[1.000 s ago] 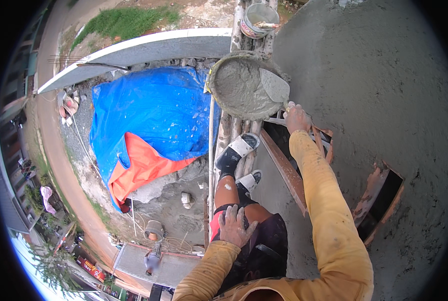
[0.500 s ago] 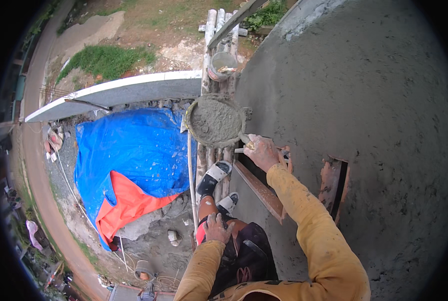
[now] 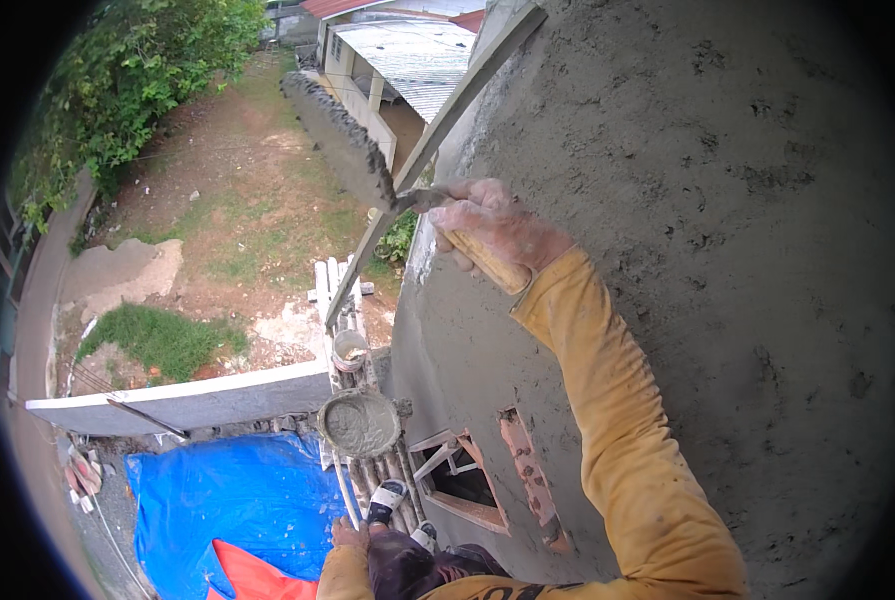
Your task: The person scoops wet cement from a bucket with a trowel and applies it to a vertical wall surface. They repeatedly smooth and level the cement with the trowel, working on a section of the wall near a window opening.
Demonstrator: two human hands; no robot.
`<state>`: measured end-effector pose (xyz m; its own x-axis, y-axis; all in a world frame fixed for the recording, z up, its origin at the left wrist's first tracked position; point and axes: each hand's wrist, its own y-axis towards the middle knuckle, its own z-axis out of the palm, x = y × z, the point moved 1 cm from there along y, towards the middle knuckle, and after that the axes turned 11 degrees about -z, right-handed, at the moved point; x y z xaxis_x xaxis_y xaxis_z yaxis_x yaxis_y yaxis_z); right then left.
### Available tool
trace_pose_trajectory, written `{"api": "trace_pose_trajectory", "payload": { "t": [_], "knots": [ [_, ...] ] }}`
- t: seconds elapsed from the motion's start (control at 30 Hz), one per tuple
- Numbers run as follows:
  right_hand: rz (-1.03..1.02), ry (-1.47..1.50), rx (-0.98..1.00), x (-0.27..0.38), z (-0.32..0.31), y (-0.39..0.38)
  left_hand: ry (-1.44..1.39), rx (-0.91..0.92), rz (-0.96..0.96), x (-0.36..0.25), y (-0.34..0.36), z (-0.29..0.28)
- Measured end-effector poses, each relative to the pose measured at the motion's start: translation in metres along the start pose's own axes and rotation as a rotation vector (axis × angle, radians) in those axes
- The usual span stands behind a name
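Observation:
My right hand [image 3: 492, 225] is raised against the wall side, closed round the wooden handle of a trowel [image 3: 339, 150]. The trowel's blade points up and left, with wet grey mortar along its edge. Beside it stands the grey plastered wall [image 3: 707, 300], rough in its upper part. Low down by my thigh, my left hand [image 3: 349, 534] is closed on a thin pole [image 3: 343, 485], its fingers small and partly hidden. A round basin of wet mortar [image 3: 359, 422] rests on the pole scaffold below.
A slanting timber [image 3: 457, 105] crosses behind the trowel. Beyond the basin sits a small bucket [image 3: 349, 350] on the scaffold poles [image 3: 399, 470]. Openings with a brick-coloured frame [image 3: 477, 512] cut the wall. Far below lie a blue tarp [image 3: 237, 500] and a low wall [image 3: 217, 392].
My right hand has risen from beside the basin, bringing up the trowel with mortar on it. My left hand has moved from my thigh to the pole. The view has tilted upward.

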<state>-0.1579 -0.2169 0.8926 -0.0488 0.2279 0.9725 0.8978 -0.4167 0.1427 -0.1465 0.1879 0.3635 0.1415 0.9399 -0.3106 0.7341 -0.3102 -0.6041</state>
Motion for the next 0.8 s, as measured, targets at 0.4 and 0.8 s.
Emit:
{"api": "trace_pose_trajectory", "payload": {
  "t": [0.4, 0.8],
  "knots": [
    [0.324, -0.478, -0.631, -0.143, 0.011, -0.151, -0.107, 0.046, -0.218, -0.016, 0.035, 0.008],
    [0.651, -1.091, 0.355, -0.652, 0.143, -0.18, 0.157, 0.356, -0.017, 0.013, -0.033, 0.133]
  ]
}}
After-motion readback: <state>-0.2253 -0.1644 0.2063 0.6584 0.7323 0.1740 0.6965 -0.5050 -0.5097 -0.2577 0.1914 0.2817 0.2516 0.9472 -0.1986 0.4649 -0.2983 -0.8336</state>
